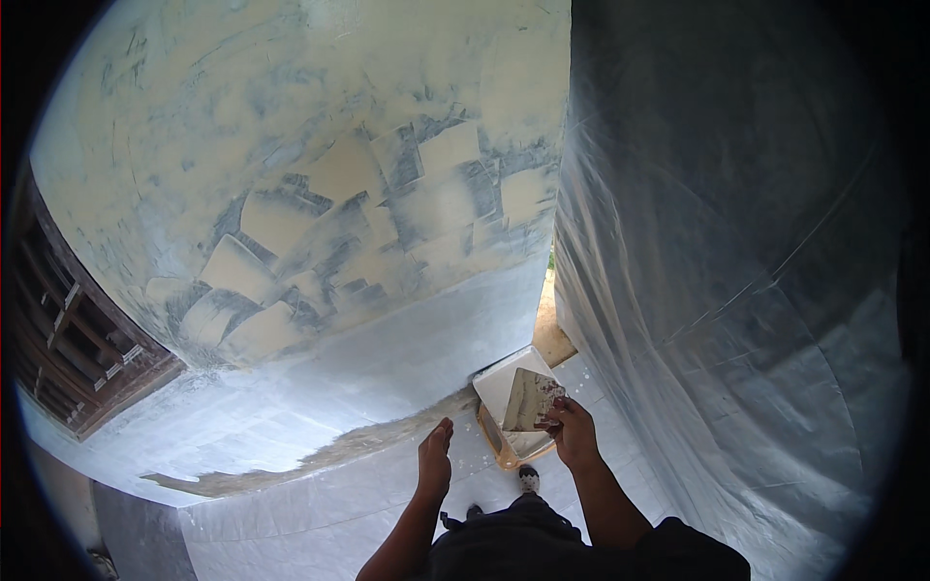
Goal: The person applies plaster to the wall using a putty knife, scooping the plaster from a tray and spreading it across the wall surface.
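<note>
My right hand (573, 432) grips a broad, flat putty knife (529, 399). Its pale blade is smeared, with reddish-brown marks near the grip. Below the knife in the picture is a white rectangular container (497, 382), partly covered by the blade and hand, with a tan edge on its near left side. My left hand (435, 459) is raised apart from it, fingers stretched out and holding nothing. Ahead stands a wall (320, 208) with cream-coloured filler in overlapping patches over a grey-blue surface. Neither hand touches the wall.
Clear plastic sheeting (717, 281) hangs along the right. Pale sheeting (320, 531) covers the floor along the wall's foot. A dark brown window frame with bars (73, 324) is at the far left. My shoe (528, 478) shows close to the container.
</note>
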Tool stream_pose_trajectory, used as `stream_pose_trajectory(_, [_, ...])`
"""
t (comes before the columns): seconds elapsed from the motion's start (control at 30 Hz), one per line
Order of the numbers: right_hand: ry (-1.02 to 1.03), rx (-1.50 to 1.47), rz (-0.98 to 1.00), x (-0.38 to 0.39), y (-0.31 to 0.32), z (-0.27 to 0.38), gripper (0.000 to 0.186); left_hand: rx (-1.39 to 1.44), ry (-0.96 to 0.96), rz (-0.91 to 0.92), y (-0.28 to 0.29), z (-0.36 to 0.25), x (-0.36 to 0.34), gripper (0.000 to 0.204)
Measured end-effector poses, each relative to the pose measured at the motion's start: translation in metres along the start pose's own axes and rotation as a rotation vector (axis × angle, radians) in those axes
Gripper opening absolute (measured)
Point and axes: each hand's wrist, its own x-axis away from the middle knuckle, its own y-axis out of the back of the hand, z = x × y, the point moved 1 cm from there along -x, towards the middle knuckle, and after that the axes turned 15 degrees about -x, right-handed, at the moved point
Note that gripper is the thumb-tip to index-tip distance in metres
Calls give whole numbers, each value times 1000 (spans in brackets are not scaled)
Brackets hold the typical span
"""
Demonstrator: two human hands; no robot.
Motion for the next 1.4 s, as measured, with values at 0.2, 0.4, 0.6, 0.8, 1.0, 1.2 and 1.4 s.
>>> stream_pose_trajectory(0.2, [-52,-111,-93,19,29,-13,21,-16,154,42,3,18,12,61])
stream_pose_trajectory(0.4, [23,-33,-112,-1,35,1,20,14,104,5,0,14,-4,56])
stream_pose_trajectory(0.6, [44,260,-253,-53,83,-1,21,18,208,-66,-12,48,-25,57])
stream_pose_trajectory(0.8, [7,608,-344,-103,156,-48,22,28,453,-102,-30,136,-40,60])
stream_pose_trajectory(1.0, [143,1188,-400,-155,239,-87,21,-22,632,-38,-69,224,-76,63])
stream_pose_trajectory(1.2, [116,1281,-490,-217,306,-99,22,-55,689,32,-97,297,-136,69])
stream_pose_trajectory(1.4, [87,1449,-457,-245,310,-106,22,-68,720,7,-97,327,-160,76])
